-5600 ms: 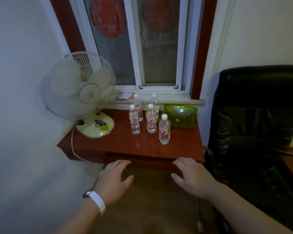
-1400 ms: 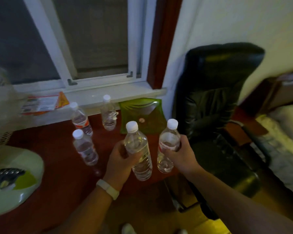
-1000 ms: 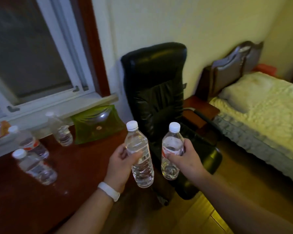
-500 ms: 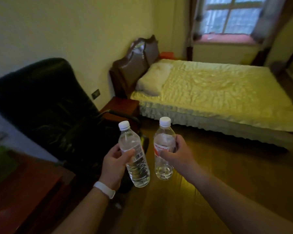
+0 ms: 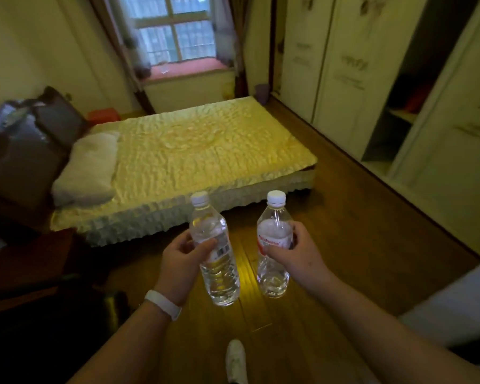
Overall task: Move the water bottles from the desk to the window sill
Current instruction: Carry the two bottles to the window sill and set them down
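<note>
My left hand (image 5: 181, 263) grips a clear water bottle (image 5: 215, 250) with a white cap, held upright over the wooden floor. My right hand (image 5: 298, 254) grips a second water bottle (image 5: 273, 245) with a red-and-white label, also upright. Both bottles hang side by side in front of me, a short gap between them. Across the room a pink window sill (image 5: 185, 70) runs under a barred window (image 5: 175, 29); a small clear object stands on it. The desk and the other bottles are out of view.
A bed (image 5: 194, 159) with a yellow quilt and a white pillow (image 5: 88, 170) fills the middle of the room. White wardrobes (image 5: 344, 70) line the right wall. Wooden floor (image 5: 352, 223) runs between bed and wardrobes. A dark chair (image 5: 45, 314) is at lower left; my shoe (image 5: 236, 361) is below.
The view has swung right, away from the desk and black chair, and now faces the bed and the far window. Both hands still hold their bottles in the same pose.
</note>
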`<state>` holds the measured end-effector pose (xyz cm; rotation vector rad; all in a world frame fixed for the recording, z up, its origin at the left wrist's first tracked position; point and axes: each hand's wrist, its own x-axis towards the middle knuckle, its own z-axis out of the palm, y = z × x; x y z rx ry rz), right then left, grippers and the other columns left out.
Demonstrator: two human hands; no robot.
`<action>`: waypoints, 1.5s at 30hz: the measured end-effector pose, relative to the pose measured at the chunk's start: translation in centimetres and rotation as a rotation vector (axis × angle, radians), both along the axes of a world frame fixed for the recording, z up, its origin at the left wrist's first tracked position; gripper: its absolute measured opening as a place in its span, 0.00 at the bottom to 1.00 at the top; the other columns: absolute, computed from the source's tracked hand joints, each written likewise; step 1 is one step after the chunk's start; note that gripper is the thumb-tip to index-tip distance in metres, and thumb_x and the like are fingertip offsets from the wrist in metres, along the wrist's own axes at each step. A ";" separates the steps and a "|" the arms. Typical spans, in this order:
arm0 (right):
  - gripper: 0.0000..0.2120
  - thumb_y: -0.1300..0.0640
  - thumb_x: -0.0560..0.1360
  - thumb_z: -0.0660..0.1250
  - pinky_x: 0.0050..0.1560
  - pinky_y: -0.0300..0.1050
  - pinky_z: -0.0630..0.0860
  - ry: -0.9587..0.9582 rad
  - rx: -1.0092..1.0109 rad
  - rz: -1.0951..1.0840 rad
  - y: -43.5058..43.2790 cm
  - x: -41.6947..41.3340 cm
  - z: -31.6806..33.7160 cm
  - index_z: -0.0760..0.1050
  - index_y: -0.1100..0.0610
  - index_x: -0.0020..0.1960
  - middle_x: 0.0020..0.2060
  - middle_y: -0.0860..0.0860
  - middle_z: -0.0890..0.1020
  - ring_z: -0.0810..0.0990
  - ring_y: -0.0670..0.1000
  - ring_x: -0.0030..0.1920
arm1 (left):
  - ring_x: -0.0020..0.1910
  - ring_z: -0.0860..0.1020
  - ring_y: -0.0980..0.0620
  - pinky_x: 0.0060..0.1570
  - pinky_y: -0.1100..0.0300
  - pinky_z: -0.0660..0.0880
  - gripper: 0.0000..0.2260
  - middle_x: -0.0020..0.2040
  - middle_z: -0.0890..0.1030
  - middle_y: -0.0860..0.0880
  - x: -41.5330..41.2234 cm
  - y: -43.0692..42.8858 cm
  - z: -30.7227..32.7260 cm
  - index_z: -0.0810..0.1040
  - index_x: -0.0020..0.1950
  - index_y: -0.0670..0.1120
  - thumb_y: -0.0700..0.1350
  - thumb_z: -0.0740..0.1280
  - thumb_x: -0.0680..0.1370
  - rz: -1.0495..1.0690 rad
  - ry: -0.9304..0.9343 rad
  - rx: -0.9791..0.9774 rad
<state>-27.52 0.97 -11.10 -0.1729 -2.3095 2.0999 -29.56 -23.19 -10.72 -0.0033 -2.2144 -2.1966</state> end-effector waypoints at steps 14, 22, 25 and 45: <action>0.23 0.55 0.69 0.78 0.38 0.32 0.78 -0.062 0.105 -0.362 11.2 -13.8 0.0 0.70 0.45 0.57 0.52 0.46 0.80 0.81 0.37 0.46 | 0.52 0.84 0.49 0.46 0.55 0.79 0.17 0.52 0.86 0.50 -23.0 14.8 -1.7 0.84 0.55 0.55 0.53 0.77 0.67 -0.510 0.019 0.084; 0.22 0.55 0.68 0.78 0.38 0.31 0.77 -0.031 0.064 -0.441 17.6 -20.3 0.3 0.72 0.42 0.56 0.50 0.44 0.82 0.81 0.37 0.47 | 0.49 0.85 0.49 0.43 0.54 0.80 0.17 0.51 0.87 0.50 -31.6 21.8 -1.8 0.85 0.54 0.54 0.54 0.76 0.67 -0.447 -0.043 0.119; 0.22 0.55 0.68 0.78 0.38 0.31 0.78 -0.030 0.050 -0.469 21.5 -22.5 -0.4 0.73 0.43 0.56 0.48 0.43 0.83 0.82 0.38 0.47 | 0.49 0.85 0.49 0.41 0.59 0.81 0.16 0.52 0.86 0.50 -34.4 25.6 -2.1 0.84 0.55 0.52 0.50 0.77 0.69 -0.451 -0.074 0.122; 0.24 0.59 0.68 0.78 0.32 0.26 0.74 -0.026 -0.077 -0.562 54.1 -39.0 0.0 0.72 0.42 0.56 0.50 0.41 0.80 0.79 0.30 0.42 | 0.50 0.85 0.46 0.44 0.55 0.82 0.17 0.52 0.86 0.45 -51.5 58.3 -0.4 0.82 0.59 0.43 0.37 0.75 0.71 -0.501 -0.074 0.090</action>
